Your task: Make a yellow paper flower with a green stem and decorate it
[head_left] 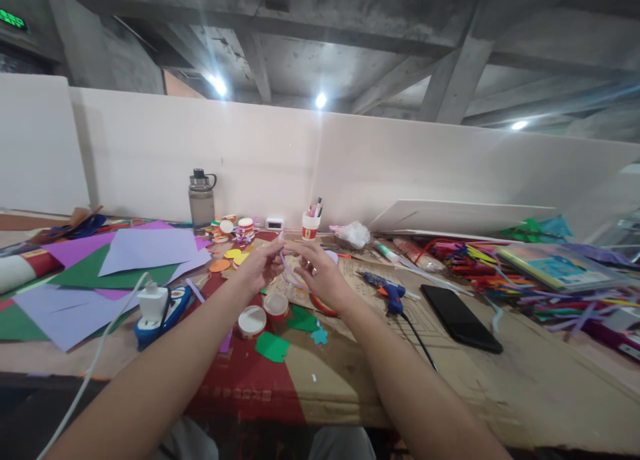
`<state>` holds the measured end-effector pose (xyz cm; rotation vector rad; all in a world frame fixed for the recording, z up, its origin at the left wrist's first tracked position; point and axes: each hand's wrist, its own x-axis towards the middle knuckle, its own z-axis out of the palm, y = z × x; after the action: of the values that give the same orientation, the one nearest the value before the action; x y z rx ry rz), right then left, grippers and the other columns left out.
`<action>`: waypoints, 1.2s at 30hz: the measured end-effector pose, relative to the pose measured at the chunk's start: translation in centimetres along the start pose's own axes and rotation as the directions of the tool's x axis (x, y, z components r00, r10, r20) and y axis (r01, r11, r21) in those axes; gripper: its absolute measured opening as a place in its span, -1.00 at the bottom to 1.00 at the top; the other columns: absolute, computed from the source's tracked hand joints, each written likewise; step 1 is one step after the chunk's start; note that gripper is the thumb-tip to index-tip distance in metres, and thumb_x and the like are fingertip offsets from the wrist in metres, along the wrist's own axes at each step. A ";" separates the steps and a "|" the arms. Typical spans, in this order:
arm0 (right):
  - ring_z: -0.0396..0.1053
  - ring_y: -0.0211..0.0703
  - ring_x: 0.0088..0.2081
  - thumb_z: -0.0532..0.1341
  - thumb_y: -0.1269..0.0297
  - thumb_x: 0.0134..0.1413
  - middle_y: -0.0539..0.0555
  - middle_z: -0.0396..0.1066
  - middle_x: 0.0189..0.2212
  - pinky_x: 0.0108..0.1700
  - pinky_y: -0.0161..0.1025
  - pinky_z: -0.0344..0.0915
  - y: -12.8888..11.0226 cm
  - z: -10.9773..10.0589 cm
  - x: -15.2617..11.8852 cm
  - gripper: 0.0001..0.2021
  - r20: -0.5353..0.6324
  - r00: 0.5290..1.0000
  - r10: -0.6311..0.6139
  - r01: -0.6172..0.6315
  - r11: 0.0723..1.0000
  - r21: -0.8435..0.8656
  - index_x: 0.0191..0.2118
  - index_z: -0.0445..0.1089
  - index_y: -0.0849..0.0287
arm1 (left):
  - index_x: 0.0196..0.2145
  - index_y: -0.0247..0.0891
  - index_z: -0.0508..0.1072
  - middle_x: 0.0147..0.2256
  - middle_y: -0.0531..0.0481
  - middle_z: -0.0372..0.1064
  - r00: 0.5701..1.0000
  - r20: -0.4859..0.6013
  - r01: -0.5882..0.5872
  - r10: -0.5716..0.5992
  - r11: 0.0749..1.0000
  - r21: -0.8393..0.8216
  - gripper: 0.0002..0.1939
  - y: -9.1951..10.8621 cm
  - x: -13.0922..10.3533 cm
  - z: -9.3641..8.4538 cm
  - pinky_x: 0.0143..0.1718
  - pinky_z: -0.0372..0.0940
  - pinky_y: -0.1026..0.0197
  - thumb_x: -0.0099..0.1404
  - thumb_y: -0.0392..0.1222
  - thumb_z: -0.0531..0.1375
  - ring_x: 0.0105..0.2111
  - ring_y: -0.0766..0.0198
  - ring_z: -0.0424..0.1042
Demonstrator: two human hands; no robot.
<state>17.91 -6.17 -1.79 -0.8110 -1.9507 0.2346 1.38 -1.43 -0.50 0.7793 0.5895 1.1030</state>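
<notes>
A purple strip (289, 272) curves between the person's hands, above the cardboard (345, 373). The left hand (263, 265) pinches it; the right hand (323, 271) has bent fingers beside it, though whether they grip I can't tell. Nearer me sit two white-topped tubs (252, 322); rightward, a glue gun (394, 297), then a phone (460, 317).

Overhead lts (321, 101) flare, w/ pic edges stretched.
</notes>
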 end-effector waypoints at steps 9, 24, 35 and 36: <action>0.36 -0.16 -0.20 0.26 0.36 0.12 0.08 0.39 -0.26 -0.14 -0.19 0.32 -0.7 -0.2 -0.1 -0.86 -0.011 0.995 -0.098 0.098 0.995 -0.011 -0.25 0.57 0.04 | -0.49 -0.38 0.46 -0.59 0.02 0.35 0.992 0.126 -0.028 0.018 0.997 0.075 -0.88 -0.7 0.2 -0.2 -0.63 0.26 0.45 0.17 -0.31 0.29 -0.65 0.48 0.28; 0.42 -0.13 -0.25 0.34 0.26 0.03 0.09 0.49 -0.29 -0.28 -0.23 0.34 -1.4 0.1 0.1 -0.95 -0.122 0.992 0.038 -0.022 0.990 0.137 -0.36 0.58 0.05 | -0.50 -0.36 0.47 -0.64 0.08 0.26 0.972 0.054 -0.234 0.228 0.942 0.239 -0.72 -0.5 0.7 -0.9 -0.69 0.01 0.48 -0.02 -0.10 0.40 -0.66 0.51 0.20; 0.44 -0.10 -0.25 0.31 0.17 0.01 0.09 0.53 -0.30 -0.32 -0.24 0.32 -2.5 0.0 0.1 -0.86 -0.205 0.951 0.230 -0.166 0.944 0.286 -0.35 0.55 0.09 | -0.54 -0.35 0.41 -0.60 0.08 0.29 0.959 -0.054 -0.249 0.279 0.916 0.313 -0.68 -0.8 0.4 -0.5 -0.65 0.02 0.44 -0.11 -0.08 0.40 -0.64 0.51 0.18; 0.44 -0.11 -0.25 0.31 0.16 0.01 0.09 0.53 -0.29 -0.33 -0.24 0.31 -2.6 0.0 0.1 -0.86 -0.210 0.951 0.226 -0.163 0.946 0.279 -0.35 0.54 0.09 | -0.54 -0.35 0.40 -0.59 0.07 0.31 0.958 -0.063 -0.248 0.281 0.917 0.312 -0.68 -0.8 0.4 -0.4 -0.65 0.01 0.43 -0.12 -0.08 0.41 -0.64 0.51 0.18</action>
<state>16.77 -8.09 -0.47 -0.8190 -1.5736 0.4784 1.65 -1.16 -1.46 1.0943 0.7706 1.3280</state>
